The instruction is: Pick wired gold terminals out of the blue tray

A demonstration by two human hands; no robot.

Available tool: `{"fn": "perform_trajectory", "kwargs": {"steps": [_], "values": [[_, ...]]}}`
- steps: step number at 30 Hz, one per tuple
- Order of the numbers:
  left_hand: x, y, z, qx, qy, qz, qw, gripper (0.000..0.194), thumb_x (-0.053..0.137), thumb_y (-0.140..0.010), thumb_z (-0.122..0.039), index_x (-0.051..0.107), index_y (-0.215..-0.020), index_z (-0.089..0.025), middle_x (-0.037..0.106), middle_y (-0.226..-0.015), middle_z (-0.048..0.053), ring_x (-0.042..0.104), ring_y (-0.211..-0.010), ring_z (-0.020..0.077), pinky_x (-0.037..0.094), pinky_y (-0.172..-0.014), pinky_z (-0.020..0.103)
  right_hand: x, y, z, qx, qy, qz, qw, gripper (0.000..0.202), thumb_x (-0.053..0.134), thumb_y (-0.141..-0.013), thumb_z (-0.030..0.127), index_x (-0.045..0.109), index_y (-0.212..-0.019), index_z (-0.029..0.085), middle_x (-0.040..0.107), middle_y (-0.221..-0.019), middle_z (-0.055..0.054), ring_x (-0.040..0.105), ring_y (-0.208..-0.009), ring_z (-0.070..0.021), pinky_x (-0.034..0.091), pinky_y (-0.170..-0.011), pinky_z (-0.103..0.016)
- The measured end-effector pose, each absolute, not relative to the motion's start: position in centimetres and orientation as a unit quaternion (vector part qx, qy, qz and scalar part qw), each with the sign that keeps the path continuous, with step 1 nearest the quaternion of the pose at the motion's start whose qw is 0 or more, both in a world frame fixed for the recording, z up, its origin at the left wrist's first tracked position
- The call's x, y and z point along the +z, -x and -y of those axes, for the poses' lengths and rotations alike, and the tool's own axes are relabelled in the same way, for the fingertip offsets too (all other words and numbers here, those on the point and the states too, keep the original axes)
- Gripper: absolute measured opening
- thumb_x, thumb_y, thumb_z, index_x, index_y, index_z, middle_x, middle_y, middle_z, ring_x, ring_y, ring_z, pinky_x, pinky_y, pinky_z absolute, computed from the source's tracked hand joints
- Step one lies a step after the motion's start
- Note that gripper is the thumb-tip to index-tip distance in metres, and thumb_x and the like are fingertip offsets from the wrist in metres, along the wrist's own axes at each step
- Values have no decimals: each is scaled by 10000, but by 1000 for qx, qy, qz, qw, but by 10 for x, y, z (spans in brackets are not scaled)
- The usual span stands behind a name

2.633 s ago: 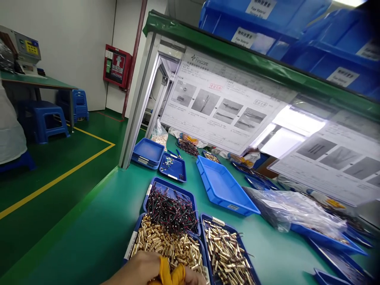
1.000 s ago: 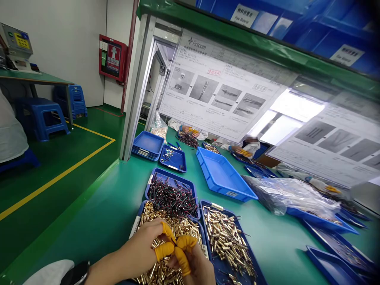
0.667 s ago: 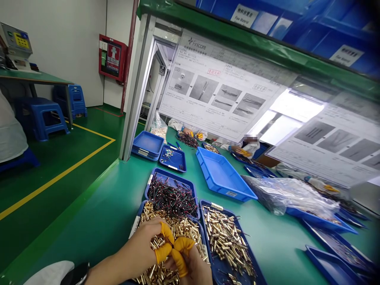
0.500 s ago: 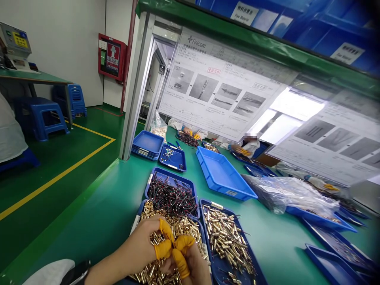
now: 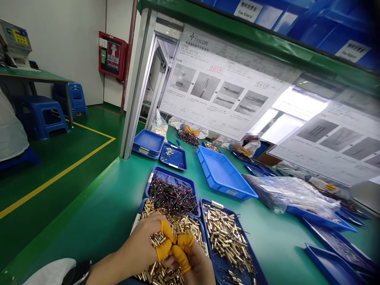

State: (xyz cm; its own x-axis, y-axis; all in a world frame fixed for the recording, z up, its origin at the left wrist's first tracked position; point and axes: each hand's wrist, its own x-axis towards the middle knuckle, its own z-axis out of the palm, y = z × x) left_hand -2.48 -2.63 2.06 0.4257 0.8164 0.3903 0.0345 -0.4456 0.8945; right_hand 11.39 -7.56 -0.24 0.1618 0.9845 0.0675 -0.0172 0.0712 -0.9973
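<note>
Brass sleeves [image 5: 178, 229], loose and heaped in the nearest blue tray [image 5: 137, 220] at the worktop's [image 5: 118, 198] near edge, are what both hands are in. Left hand [image 5: 145, 243] is cupped around a small bunch of them, its yellow-cotted fingertips pinched together; right hand [image 5: 194, 259] meets it tip to tip, its cotted fingers closed on what looks like one piece, too small to confirm. Reads as the pick-and-mate step: one sleeve being singled out of the handful. Next move likely calls for a fine pinch and end-on alignment, with the left hand keeping its bunch from spilling. Just behind sits a tray of red-and-black wired pins [image 5: 172, 194]; just right, a tray of brass parts with leads [image 5: 228, 237]. Further out: an empty blue bin [image 5: 222, 178], a plastic bag [image 5: 291, 196], instruction sheets [image 5: 225, 95], co-workers' hands across the bench.
</note>
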Motion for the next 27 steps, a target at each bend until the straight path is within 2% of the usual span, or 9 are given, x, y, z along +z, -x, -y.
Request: {"fn": "perform_trajectory", "kwargs": {"steps": [5,9,11,15,19,21,24,27], "values": [[22,29,23,428,-721,-311,448,96,561,-715,-105,587,-645,-166,565,-699,2,510,-707,160,383,-656,245,11,-117,74,466,502,440,581,265,770,-616,411,630,-607,187,622,-421,32,553,-377,-102,446,-435,-177],[26,39,13,319,-729,-374,477,79,563,-773,-137,630,-758,-178,604,-783,5,537,-746,171,405,-673,258,7,-126,73,449,554,408,570,269,822,-534,366,669,-632,167,608,-386,32,545,-350,-102,434,-414,-181],[25,43,9,256,-773,-372,445,113,546,-786,-102,625,-781,-183,595,-811,7,533,-791,183,406,-692,268,3,-130,72,431,566,400,578,310,819,-516,395,683,-674,165,613,-399,28,558,-344,-118,446,-399,-198],[13,42,11,188,-856,-341,339,234,455,-763,26,573,-774,-176,559,-928,33,501,-911,204,399,-766,289,2,-135,71,408,576,409,579,341,801,-528,417,688,-734,170,614,-405,20,582,-348,-158,480,-384,-240],[1,34,15,161,-866,-381,280,403,360,-606,143,530,-782,-177,527,-988,43,484,-952,207,406,-782,293,5,-135,70,446,566,414,556,288,820,-502,379,657,-614,171,619,-495,16,554,-354,-129,471,-365,-230],[1,32,16,144,-870,-390,266,459,340,-546,159,528,-804,-171,531,-997,52,480,-971,213,400,-810,308,5,-132,70,433,557,399,585,297,822,-497,386,636,-598,177,591,-518,30,532,-389,-111,445,-360,-201],[10,31,16,119,-871,-395,266,467,326,-540,159,537,-814,-155,557,-981,69,490,-965,218,403,-822,317,1,-126,71,390,557,387,624,318,794,-534,431,633,-657,186,549,-525,48,493,-424,-93,407,-373,-171],[18,32,16,114,-868,-400,269,440,321,-549,151,541,-780,-152,576,-941,68,503,-936,214,408,-809,307,-4,-125,72,377,568,415,602,353,731,-595,501,634,-719,184,527,-508,55,461,-406,-83,389,-388,-169]]}}
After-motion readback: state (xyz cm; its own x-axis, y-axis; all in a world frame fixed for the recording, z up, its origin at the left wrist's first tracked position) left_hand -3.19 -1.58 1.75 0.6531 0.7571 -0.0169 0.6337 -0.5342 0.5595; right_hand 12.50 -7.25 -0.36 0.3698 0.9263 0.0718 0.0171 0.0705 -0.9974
